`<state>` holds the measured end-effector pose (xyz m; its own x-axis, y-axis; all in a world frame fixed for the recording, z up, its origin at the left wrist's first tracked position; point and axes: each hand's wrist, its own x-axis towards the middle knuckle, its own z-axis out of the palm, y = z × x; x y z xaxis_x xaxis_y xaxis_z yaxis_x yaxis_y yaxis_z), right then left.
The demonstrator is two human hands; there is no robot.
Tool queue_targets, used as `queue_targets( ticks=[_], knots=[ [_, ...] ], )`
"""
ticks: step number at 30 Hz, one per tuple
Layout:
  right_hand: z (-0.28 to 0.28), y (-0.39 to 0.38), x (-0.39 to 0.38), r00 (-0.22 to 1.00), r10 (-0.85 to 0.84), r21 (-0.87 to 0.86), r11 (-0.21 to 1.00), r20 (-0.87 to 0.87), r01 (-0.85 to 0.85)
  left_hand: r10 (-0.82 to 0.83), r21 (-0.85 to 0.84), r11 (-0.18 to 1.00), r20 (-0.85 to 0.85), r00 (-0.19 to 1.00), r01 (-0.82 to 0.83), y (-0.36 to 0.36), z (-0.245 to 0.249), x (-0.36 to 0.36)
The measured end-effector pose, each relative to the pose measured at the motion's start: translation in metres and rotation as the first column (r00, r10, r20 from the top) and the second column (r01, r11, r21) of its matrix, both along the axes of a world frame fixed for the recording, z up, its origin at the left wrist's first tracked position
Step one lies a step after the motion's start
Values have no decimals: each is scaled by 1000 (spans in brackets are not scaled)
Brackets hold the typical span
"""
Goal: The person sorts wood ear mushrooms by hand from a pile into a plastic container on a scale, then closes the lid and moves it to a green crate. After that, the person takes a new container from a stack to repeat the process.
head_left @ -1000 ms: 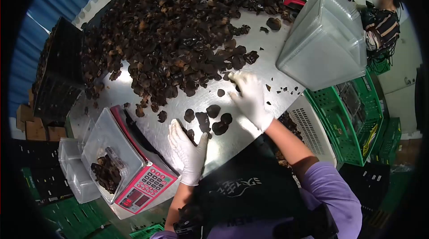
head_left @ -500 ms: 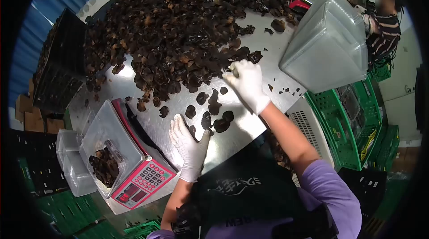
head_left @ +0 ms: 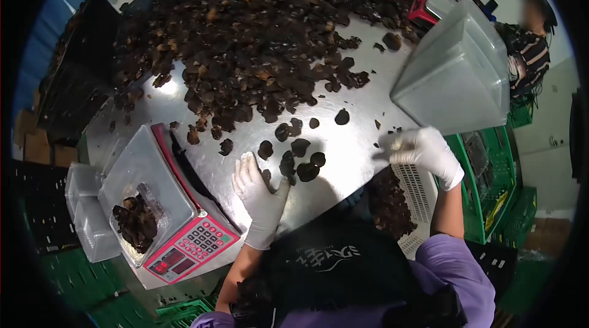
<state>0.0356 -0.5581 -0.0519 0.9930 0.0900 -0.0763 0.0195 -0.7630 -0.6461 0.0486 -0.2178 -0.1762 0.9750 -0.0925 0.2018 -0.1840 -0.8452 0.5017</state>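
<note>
My left hand (head_left: 262, 202), in a white glove, lies on the metal table with its fingers stretched and thumb spread apart. Its thumb is right at a small group of dark brown wood ear mushrooms (head_left: 308, 172). My right hand (head_left: 423, 155), also gloved, is over the table's right edge, beside the stack of clear plastic tubs. A grey-brown smear shows at its blurred fingertips, and I cannot tell whether they hold anything. Beyond both hands spreads a big heap of wood ear mushrooms (head_left: 257, 40).
A pink scale (head_left: 196, 248) at left bears a clear tub (head_left: 138, 162) with mushrooms inside. Stacked clear tubs (head_left: 454, 76) stand at right, near green crates (head_left: 491, 175). A white basket (head_left: 423, 196) with mushrooms sits below the table edge. Another person (head_left: 531, 52) is at far right.
My right hand has moved from the heap's edge toward me and right, over the table edge. A single mushroom now lies apart below the heap. My left hand stays nearly in place.
</note>
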Motion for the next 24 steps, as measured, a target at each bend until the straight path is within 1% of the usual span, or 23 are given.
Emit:
queue_targets(
  ticks=[2,3,4,5,6,7,8,10,12,13,14,16,17,18,19,20,21,22,24],
  knots=[
    [11,16,17,993,-111,-123,986,27,114,16,10,1000,-6,1000,-16,-2,2,0],
    [11,33,29,986,-147,-47,987,82,152,17,6,1000,-3,1000,-16,-3,1,1],
    [3,49,46,986,-167,133,977,-17,168,13,18,1000,-8,1000,-13,-3,-1,1],
    [-10,62,65,995,-100,41,994,-24,101,14,33,999,-14,1000,-14,0,-2,1],
    [-37,71,85,997,50,58,997,55,-53,27,39,999,-12,1000,-26,1,-1,0],
    [-44,87,104,992,127,99,987,-9,-125,29,41,999,16,999,-30,-1,1,1],
    [-77,94,124,991,127,286,949,35,-131,28,42,999,44,999,-30,-2,1,1],
    [-79,102,151,978,77,52,995,194,-89,28,31,999,37,999,-29,-2,0,1],
    [-69,104,154,978,-85,186,981,193,48,25,14,1000,36,999,-26,-2,1,1],
    [-59,106,148,983,-92,239,970,157,53,26,13,1000,30,999,-26,-2,1,2],
    [-57,110,140,984,-97,239,969,150,59,27,14,1000,29,999,-28,-2,2,3],
    [-58,123,121,994,27,111,993,107,-39,17,17,1000,21,1000,-17,-2,3,1],
    [-83,129,114,950,146,40,986,275,-163,17,20,1000,23,1000,-17,-2,3,1],
    [-107,134,105,863,269,-54,961,428,-272,18,20,1000,30,999,-19,-2,4,2],
    [-105,145,86,863,272,-32,958,426,-286,17,-7,1000,-4,1000,-17,-1,-1,2],
    [-101,154,68,862,279,-10,953,423,-304,17,-9,1000,-4,1000,-17,-1,0,3],
    [-99,157,59,851,266,64,942,452,-328,20,-14,1000,-7,1000,-20,-1,2,3],
    [-95,155,58,852,267,65,942,449,-329,22,-18,1000,-12,1000,-22,-1,2,3],
    [-87,145,63,923,65,325,925,378,-198,15,-17,1000,8,1000,-15,0,-1,1]
  ],
)
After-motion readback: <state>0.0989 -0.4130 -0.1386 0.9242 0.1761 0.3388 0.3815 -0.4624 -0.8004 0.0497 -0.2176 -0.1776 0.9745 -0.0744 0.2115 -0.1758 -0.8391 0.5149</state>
